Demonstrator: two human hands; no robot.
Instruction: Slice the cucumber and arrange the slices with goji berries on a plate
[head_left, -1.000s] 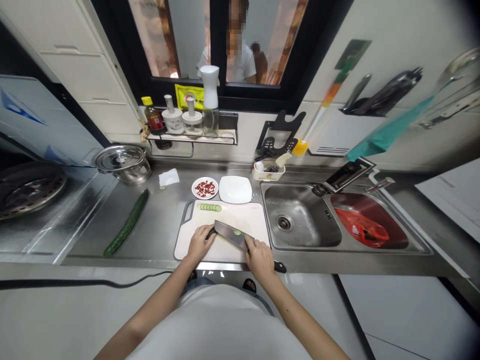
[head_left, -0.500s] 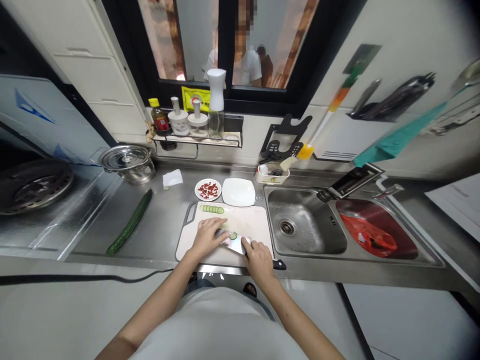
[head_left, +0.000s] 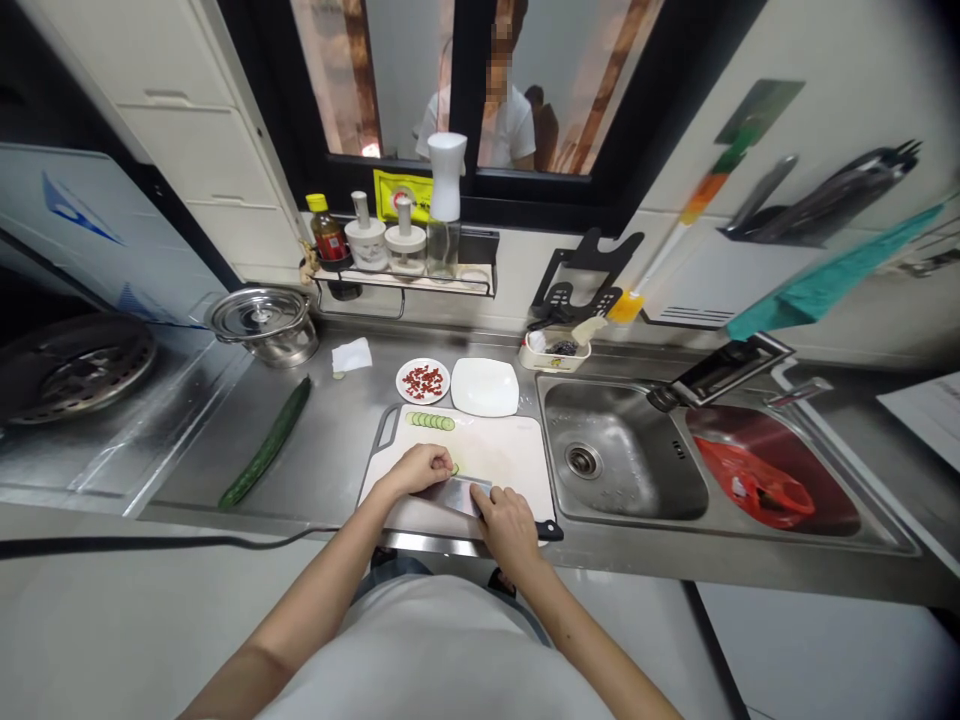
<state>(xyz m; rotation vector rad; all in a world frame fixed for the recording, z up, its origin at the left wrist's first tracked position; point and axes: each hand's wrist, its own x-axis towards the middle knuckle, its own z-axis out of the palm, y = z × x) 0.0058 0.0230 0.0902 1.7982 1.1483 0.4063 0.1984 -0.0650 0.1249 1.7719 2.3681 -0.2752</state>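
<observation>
My right hand [head_left: 508, 522] grips a kitchen knife [head_left: 450, 494], whose black handle end sticks out past the palm. Its wide blade lies low and nearly flat over the white cutting board [head_left: 517, 450], pointing left. Just above the blade, my left hand [head_left: 421, 467] is closed in a pinch at a small cucumber slice [head_left: 455, 468]; the fingers partly hide it. A row of overlapping cucumber slices [head_left: 430, 421] lies along the board's far left edge. Behind the board stand a plate of chopped red pieces [head_left: 422, 381] and a white square plate [head_left: 484, 387].
A whole cucumber [head_left: 266, 445] lies on the steel counter to the left, near a lidded pot [head_left: 262, 325] and a white paper [head_left: 352, 355]. At right is the sink [head_left: 622, 440], with a red plastic bag [head_left: 757, 485] in its second basin. Above hangs a seasoning rack [head_left: 405, 282].
My left fingers have drawn together at the cucumber slice, which has come off the knife blade. The blade has tipped flatter in my right hand. The view has shifted slightly.
</observation>
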